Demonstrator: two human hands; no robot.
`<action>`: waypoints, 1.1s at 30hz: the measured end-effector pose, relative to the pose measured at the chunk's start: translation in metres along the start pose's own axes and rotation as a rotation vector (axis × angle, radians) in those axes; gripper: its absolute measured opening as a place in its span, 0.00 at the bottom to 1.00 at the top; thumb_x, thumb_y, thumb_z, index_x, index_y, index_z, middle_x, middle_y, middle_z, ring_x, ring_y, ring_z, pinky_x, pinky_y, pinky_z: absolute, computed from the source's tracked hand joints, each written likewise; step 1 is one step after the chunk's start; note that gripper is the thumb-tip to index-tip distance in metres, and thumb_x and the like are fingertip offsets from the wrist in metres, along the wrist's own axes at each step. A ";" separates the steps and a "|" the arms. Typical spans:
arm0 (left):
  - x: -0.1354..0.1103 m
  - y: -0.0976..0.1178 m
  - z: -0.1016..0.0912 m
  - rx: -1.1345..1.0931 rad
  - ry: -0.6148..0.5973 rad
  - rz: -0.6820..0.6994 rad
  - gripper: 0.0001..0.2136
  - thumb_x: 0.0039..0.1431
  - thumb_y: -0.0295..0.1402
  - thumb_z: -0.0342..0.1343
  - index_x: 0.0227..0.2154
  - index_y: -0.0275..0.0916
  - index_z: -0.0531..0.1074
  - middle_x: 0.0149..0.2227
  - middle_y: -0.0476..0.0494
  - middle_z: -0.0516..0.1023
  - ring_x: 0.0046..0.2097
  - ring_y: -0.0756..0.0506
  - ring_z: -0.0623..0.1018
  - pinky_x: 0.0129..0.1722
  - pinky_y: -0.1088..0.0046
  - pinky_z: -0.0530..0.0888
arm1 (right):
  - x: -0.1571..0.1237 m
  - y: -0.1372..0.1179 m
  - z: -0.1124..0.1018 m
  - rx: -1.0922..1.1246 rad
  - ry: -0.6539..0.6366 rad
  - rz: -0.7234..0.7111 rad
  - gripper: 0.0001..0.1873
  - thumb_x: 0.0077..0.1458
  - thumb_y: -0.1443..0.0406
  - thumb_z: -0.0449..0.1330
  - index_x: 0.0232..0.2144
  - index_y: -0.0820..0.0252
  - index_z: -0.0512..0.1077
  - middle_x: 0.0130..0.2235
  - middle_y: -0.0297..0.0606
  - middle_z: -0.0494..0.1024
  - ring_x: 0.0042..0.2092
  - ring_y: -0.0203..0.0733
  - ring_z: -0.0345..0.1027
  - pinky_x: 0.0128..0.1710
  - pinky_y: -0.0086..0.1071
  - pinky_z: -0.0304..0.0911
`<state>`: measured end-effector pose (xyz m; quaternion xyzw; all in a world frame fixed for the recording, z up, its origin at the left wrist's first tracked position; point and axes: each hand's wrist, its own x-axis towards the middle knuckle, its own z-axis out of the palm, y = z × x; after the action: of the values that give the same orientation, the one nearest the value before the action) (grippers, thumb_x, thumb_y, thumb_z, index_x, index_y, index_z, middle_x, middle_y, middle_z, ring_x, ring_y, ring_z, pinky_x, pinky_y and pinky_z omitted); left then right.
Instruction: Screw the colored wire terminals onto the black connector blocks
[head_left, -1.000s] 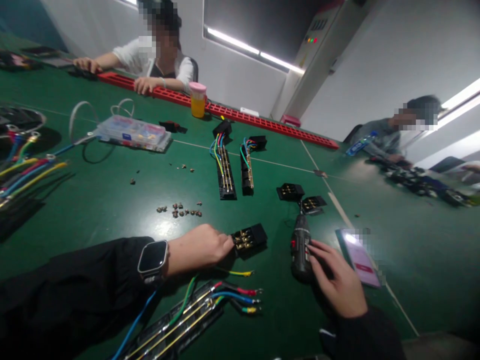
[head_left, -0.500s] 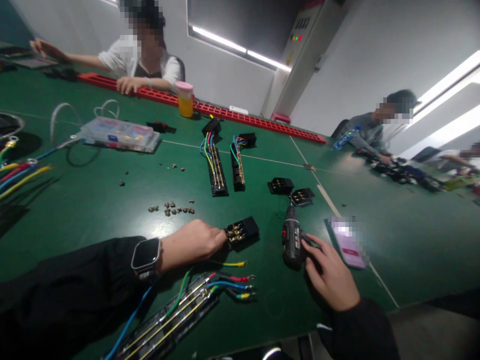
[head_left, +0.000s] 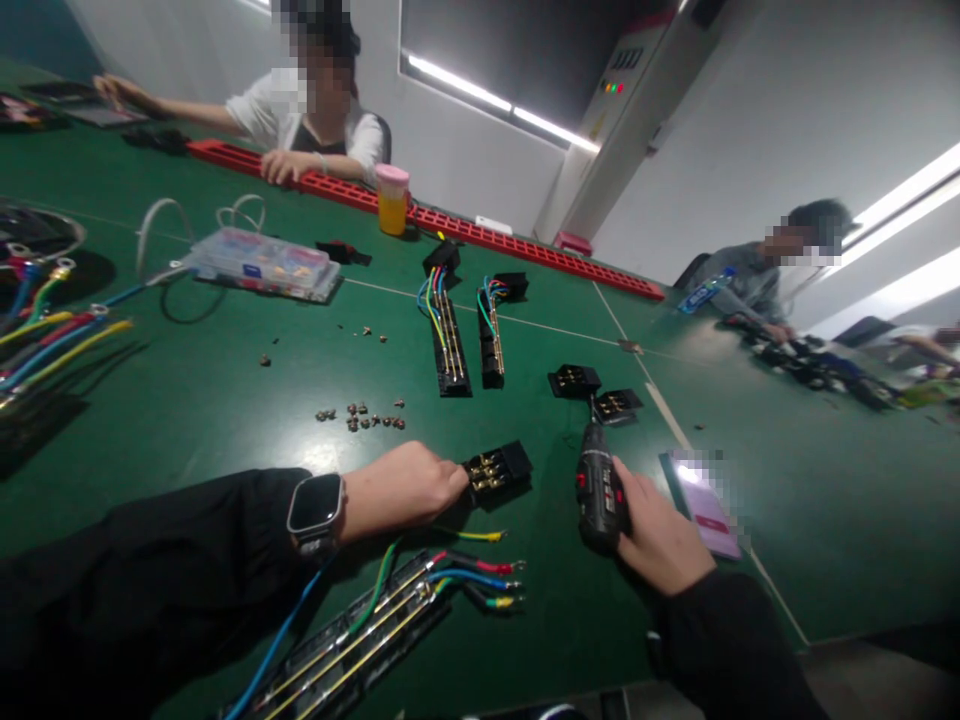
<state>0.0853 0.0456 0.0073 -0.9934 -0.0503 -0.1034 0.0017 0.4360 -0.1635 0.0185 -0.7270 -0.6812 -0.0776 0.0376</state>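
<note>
My left hand [head_left: 420, 482], with a watch on its wrist, is closed on the near end of a black plastic socket block [head_left: 498, 474] with brass contacts showing. To the right, a black cordless screwdriver [head_left: 598, 495] lies with its bit pointing away from me. My right hand [head_left: 664, 525] is against its right side, thumb near the rear end and fingers partly hidden behind it. Below my left hand lies a long black strip [head_left: 360, 640] with brass bars and coloured wires ending in lugs. Several small screws [head_left: 365, 420] lie scattered beyond my left hand.
Two wired strips [head_left: 448, 345] and two small black blocks [head_left: 574, 380] lie farther off. A phone [head_left: 703, 510] is at right, a clear parts box [head_left: 262, 262] at left. Behind stand a red slotted rail [head_left: 525, 245] and a pink-lidded cup [head_left: 392, 205]. Co-workers sit across the table.
My right hand has closed in around the screwdriver, its fingers now going behind the body. My left hand stays on the block. The whole view has shifted slightly.
</note>
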 end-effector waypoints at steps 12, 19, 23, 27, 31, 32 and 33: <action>0.000 0.000 0.001 -0.011 -0.064 -0.020 0.10 0.74 0.28 0.47 0.35 0.34 0.70 0.28 0.46 0.77 0.24 0.49 0.70 0.24 0.68 0.52 | -0.034 -0.009 0.014 -0.136 0.196 -0.037 0.31 0.63 0.68 0.56 0.66 0.64 0.60 0.64 0.59 0.67 0.59 0.63 0.69 0.55 0.55 0.72; -0.001 0.000 0.002 -0.018 -0.020 -0.028 0.10 0.74 0.28 0.48 0.33 0.35 0.68 0.27 0.48 0.75 0.23 0.50 0.69 0.24 0.67 0.52 | -0.018 -0.008 0.003 -0.067 0.092 -0.159 0.30 0.56 0.73 0.54 0.61 0.71 0.64 0.62 0.65 0.66 0.63 0.65 0.64 0.61 0.58 0.67; -0.001 0.000 0.001 -0.022 0.007 -0.019 0.11 0.73 0.27 0.47 0.32 0.36 0.67 0.25 0.48 0.74 0.22 0.51 0.68 0.23 0.68 0.53 | -0.007 -0.004 0.001 -0.005 0.032 -0.163 0.33 0.56 0.72 0.53 0.65 0.72 0.59 0.61 0.62 0.69 0.65 0.61 0.64 0.62 0.56 0.66; 0.000 0.000 0.002 -0.042 0.049 -0.006 0.10 0.72 0.26 0.48 0.32 0.36 0.68 0.25 0.47 0.74 0.22 0.50 0.70 0.22 0.69 0.56 | 0.008 -0.002 -0.001 0.035 -0.053 -0.127 0.45 0.58 0.67 0.57 0.73 0.70 0.44 0.62 0.61 0.69 0.62 0.60 0.68 0.58 0.52 0.71; 0.000 -0.001 0.003 -0.031 0.056 0.000 0.09 0.70 0.25 0.49 0.32 0.36 0.69 0.25 0.46 0.75 0.21 0.49 0.71 0.22 0.70 0.59 | 0.016 -0.006 0.000 0.020 -0.094 -0.049 0.48 0.58 0.65 0.58 0.73 0.76 0.42 0.50 0.61 0.77 0.48 0.61 0.77 0.47 0.52 0.75; 0.000 -0.001 0.003 -0.031 0.050 0.003 0.09 0.69 0.25 0.49 0.32 0.36 0.69 0.25 0.46 0.75 0.21 0.49 0.72 0.21 0.70 0.59 | 0.016 -0.008 0.000 0.015 -0.090 -0.028 0.48 0.58 0.64 0.59 0.73 0.76 0.43 0.47 0.60 0.78 0.46 0.61 0.77 0.46 0.52 0.75; 0.000 -0.001 0.002 -0.030 0.045 0.006 0.09 0.69 0.25 0.50 0.32 0.35 0.70 0.25 0.46 0.75 0.22 0.49 0.72 0.21 0.71 0.60 | 0.015 -0.011 0.001 0.011 -0.081 -0.007 0.47 0.58 0.64 0.59 0.73 0.76 0.45 0.46 0.59 0.78 0.45 0.61 0.77 0.44 0.52 0.75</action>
<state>0.0861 0.0462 0.0050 -0.9908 -0.0458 -0.1265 -0.0118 0.4261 -0.1475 0.0193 -0.7269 -0.6851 -0.0446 0.0138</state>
